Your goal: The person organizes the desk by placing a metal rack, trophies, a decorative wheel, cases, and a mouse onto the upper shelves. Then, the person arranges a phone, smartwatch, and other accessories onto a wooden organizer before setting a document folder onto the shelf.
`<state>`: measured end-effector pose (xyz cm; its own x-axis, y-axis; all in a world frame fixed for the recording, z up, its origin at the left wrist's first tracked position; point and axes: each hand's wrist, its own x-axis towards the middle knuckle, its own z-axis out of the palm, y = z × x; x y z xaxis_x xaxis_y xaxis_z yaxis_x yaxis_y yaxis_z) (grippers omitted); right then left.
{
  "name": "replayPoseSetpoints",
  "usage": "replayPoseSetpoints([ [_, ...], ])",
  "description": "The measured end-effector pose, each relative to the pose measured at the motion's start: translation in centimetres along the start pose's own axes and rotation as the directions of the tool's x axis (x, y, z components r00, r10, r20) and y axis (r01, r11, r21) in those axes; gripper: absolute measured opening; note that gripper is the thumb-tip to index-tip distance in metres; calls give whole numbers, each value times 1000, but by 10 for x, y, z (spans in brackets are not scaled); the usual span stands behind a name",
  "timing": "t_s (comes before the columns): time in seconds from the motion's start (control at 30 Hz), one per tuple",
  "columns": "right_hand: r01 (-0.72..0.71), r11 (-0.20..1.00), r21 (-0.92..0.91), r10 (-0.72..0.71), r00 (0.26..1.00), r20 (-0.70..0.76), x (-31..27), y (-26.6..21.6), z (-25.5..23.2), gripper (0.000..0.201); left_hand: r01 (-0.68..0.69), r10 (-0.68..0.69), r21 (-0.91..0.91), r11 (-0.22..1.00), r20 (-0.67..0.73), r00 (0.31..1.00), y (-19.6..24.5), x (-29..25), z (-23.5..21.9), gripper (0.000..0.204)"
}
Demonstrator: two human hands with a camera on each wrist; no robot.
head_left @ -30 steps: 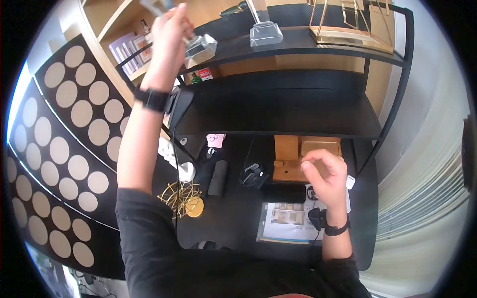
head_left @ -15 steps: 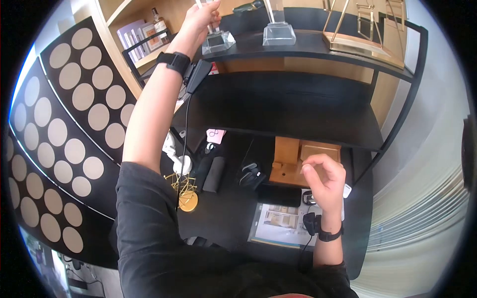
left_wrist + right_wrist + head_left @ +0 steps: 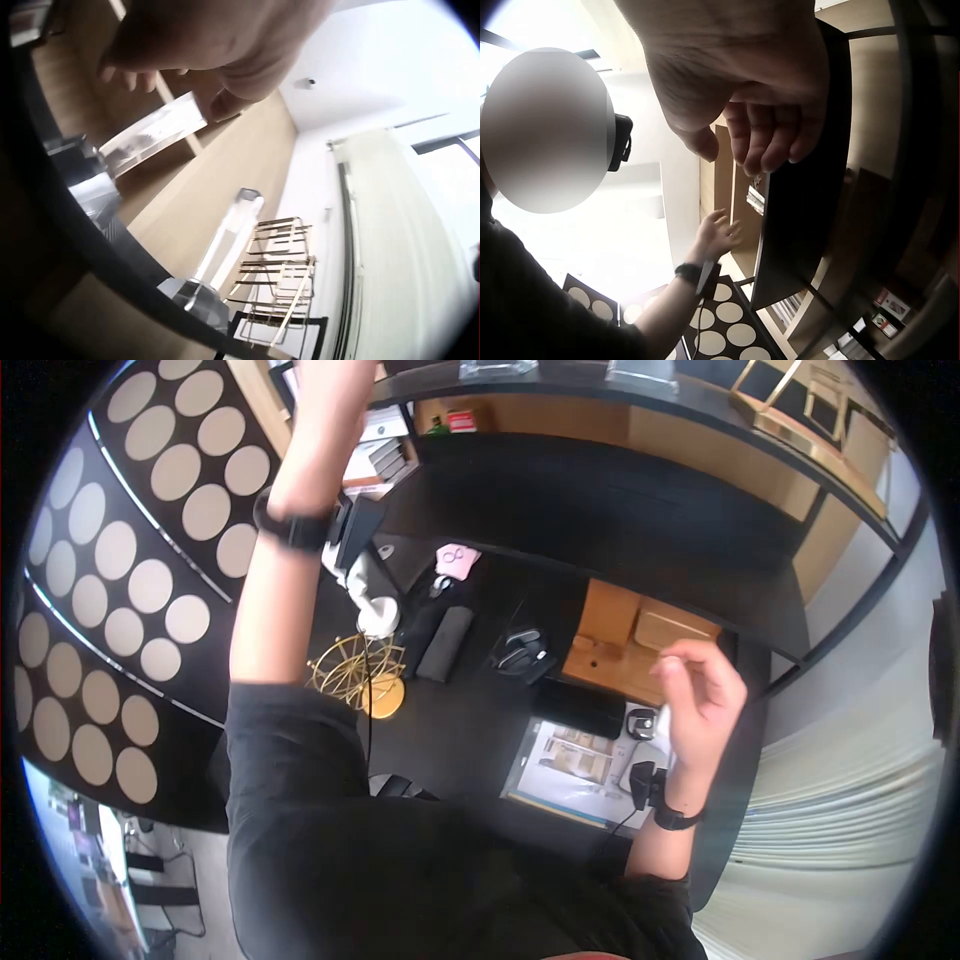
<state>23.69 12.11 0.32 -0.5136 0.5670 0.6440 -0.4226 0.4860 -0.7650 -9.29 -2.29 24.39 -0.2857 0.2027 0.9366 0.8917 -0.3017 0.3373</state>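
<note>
Glass trophy (image 3: 154, 135) stands on the top shelf (image 3: 97, 247) now — a second ago the left hand (image 3: 217, 45) carried it. That hand's fingers look loose around its stem. The right hand (image 3: 700, 695) hangs half-curled over the worktop (image 3: 470, 740), holding nothing.

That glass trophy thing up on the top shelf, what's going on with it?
A person is reaching up with the left hand to a clear glass trophy standing on the black top shelf; the fingers lie against its upright blade. A second glass trophy and a gold wire frame stand further along. The right hand hangs loosely curled over the desk, holding nothing.
</note>
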Motion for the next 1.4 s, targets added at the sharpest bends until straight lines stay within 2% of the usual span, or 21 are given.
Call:
replayPoseSetpoints([
  [0.03, -7, 1000, 12, 7, 1000, -8, 0, 0, -1, 5, -221, 219, 26, 975, 59, 974, 7, -27, -18, 47],
  [0.07, -14, 1000, 1, 14, 1000, -11, 0, 1, -1, 5, -235, 197, 284, 929, 159, 968, 20, -60, -43, 38],
  [0.1, -29, 999, 29, 29, 1000, -3, 0, 3, -1, 6, -262, 151, 515, 816, 248, 957, 32, -95, -64, 30],
  [0.17, -28, 999, 28, 27, 1000, 13, 0, 6, 1, 7, -204, -33, 639, 742, 339, 940, 48, -155, -85, 36],
  [0.23, -41, 999, 24, 40, 999, 30, 2, 9, 2, 8, 9, -389, 727, 686, 356, 850, 41, -204, -120, 46],
  [0.3, -58, 998, 16, 57, 997, 52, 1, 11, 5, 8, 269, -640, 747, 608, 260, 723, 29, -252, -158, 54],
  [0.4, -73, 997, 5, 73, 995, 75, 3, 14, 8, 9, 482, -797, 709, 515, 188, 574, 20, -299, -198, 61],
  [0.43, -72, 997, -3, 72, 994, 79, 3, 15, 10, 9, 488, -801, 706, 513, 189, 569, 18, -310, -203, 61],
  [0.53, -72, 997, -22, 74, 994, 79, 3, 21, 10, 8, 737, -880, 510, 444, 93, 466, 4, -332, -218, 51],
  [0.67, -89, 996, -18, 90, 993, 72, 5, 23, 10, 6, 746, -861, 444, 496, 138, 490, 0, -328, -215, 46],
  [0.73, -82, 996, -26, 83, 995, 57, 5, 24, 9, 6, 810, -896, 392, 437, 108, 432, 1, -324, -213, 42],
  [0.83, -90, 995, -35, 91, 995, 41, 4, 28, 7, 6, 763, -858, 401, 507, 149, 492, 13, -298, -210, 40],
  [0.9, -94, 995, -40, 96, 995, 40, 5, 29, 8, 6, 680, -795, 439, 587, 153, 587, 33, -261, -203, 39],
  [0.97, -93, 995, -44, 95, 994, 51, 5, 30, 9, 6, 572, -685, 403, 714, 232, 691, 51, -218, -203, 38],
  [1.03, -86, 995, -55, 89, 994, 57, 5, 31, 10, 5, 507, -577, 302, 808, 225, 785, 66, -174, -200, 44],
  [1.1, -80, 994, -68, 84, 995, 55, 3, 32, 13, 5, 291, -353, 285, 913, 196, 915, 71, -122, -202, 51],
  [1.17, -112, 992, -65, 115, 992, 53, 2, 33, 17, 5, 103, -195, 326, 940, 264, 945, 73, -58, -215, 57],
  [1.23, -98, 993, -71, 103, 993, 60, 2, 31, 18, 5, 23, -76, 400, 916, 117, 990, 65, -3, -212, 62],
  [1.3, -108, 990, -91, 115, 991, 75, 3, 29, 20, 5, 32, -105, 378, 925, 176, 979, 33, 63, -235, 48],
  [1.37, -91, 990, -109, 99, 992, 73, 5, 28, 23, 6, 32, -92, 361, 932, 151, 984, 46, 77, -161, 47],
  [1.4, -80, 987, -137, 91, 993, 78, 6, 30, 23, 6, -7, -91, 457, 890, 192, 977, 44, 83, -147, 48],
])
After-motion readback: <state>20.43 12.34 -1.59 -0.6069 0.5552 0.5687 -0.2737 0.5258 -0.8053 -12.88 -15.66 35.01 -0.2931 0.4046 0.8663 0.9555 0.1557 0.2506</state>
